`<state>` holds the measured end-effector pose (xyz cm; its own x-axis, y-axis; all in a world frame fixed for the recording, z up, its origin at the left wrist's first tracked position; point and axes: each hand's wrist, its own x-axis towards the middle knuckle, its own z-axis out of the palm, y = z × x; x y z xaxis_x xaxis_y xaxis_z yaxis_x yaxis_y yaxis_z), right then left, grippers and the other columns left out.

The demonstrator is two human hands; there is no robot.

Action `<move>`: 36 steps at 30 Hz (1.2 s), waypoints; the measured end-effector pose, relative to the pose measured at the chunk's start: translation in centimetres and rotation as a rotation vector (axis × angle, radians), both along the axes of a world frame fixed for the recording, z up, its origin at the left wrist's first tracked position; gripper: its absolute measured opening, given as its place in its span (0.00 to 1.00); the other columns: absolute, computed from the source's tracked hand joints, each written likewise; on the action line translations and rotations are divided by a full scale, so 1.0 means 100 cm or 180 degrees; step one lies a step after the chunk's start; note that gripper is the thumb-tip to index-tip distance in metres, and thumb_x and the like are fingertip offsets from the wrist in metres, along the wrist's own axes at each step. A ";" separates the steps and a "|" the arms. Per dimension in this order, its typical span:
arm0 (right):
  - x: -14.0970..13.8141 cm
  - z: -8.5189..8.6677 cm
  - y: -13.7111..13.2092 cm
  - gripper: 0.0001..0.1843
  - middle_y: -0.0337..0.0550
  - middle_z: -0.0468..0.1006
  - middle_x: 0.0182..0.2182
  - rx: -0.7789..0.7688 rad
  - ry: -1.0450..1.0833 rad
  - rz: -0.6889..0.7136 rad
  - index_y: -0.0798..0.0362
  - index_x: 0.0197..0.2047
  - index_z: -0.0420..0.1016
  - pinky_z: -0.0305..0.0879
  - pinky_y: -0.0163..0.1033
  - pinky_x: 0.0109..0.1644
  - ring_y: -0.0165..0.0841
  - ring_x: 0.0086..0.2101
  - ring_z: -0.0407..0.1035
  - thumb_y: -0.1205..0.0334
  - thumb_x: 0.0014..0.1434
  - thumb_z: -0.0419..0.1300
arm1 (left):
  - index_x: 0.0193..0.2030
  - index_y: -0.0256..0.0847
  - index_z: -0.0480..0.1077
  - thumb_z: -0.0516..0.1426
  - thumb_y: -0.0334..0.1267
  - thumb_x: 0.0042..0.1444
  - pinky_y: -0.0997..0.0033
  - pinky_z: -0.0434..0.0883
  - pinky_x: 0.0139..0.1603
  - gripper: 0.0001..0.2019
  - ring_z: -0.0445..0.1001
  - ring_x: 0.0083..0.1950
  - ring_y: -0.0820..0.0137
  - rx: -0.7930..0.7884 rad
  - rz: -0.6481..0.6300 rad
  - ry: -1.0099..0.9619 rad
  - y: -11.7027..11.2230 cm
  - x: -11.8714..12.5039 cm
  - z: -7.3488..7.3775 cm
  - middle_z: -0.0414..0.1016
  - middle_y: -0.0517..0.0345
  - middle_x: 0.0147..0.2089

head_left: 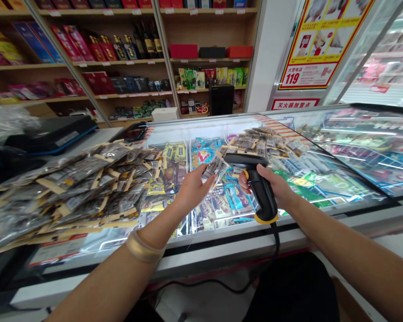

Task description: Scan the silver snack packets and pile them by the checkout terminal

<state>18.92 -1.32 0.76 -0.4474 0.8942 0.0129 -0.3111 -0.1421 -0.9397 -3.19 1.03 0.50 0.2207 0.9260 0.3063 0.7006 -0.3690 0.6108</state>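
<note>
A glass-topped freezer (204, 256) carries a big heap of packets (97, 179) over its left end and a smaller heap (255, 141) near its back edge. Above the glass, back from the front edge, a black scanner (262, 192) has its handle gripped by the right hand (278, 184)'s curled fingers. The left hand (194, 188) pinches one packet (216, 165) between thumb and fingers, just beside the scanner's head.

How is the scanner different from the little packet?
The scanner is black with yellow trim; the packet is greyish and shiny. The scanner looks bigger than the packet. The right hand grips the scanner; the left hand pinches the packet. Both are being held.
</note>
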 end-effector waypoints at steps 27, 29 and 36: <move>-0.089 0.019 0.015 0.24 0.42 0.67 0.25 0.0180 0.0220 0.0498 0.55 0.29 0.72 0.59 0.37 0.32 0.29 0.25 0.60 0.39 0.52 0.59 | 0.56 0.40 0.64 0.58 0.38 0.51 0.68 0.72 0.42 0.24 0.76 0.39 0.66 0.1157 0.1526 -0.0431 -0.009 -0.152 0.092 0.77 0.53 0.42; -0.110 0.023 0.016 0.25 0.41 0.67 0.24 0.0170 0.0283 0.0653 0.56 0.28 0.71 0.60 0.36 0.31 0.28 0.25 0.60 0.39 0.50 0.60 | 0.57 0.41 0.64 0.58 0.39 0.52 0.67 0.72 0.42 0.24 0.76 0.40 0.64 0.1112 0.1916 -0.0281 -0.011 -0.180 0.098 0.77 0.52 0.43; -0.165 0.024 0.012 0.26 0.40 0.68 0.24 0.0127 0.0474 0.0909 0.57 0.28 0.72 0.60 0.35 0.30 0.27 0.24 0.61 0.39 0.48 0.62 | 0.53 0.38 0.71 0.55 0.48 0.53 0.54 0.68 0.51 0.24 0.73 0.52 0.50 -0.0103 0.2490 0.1109 -0.019 -0.223 0.099 0.75 0.42 0.51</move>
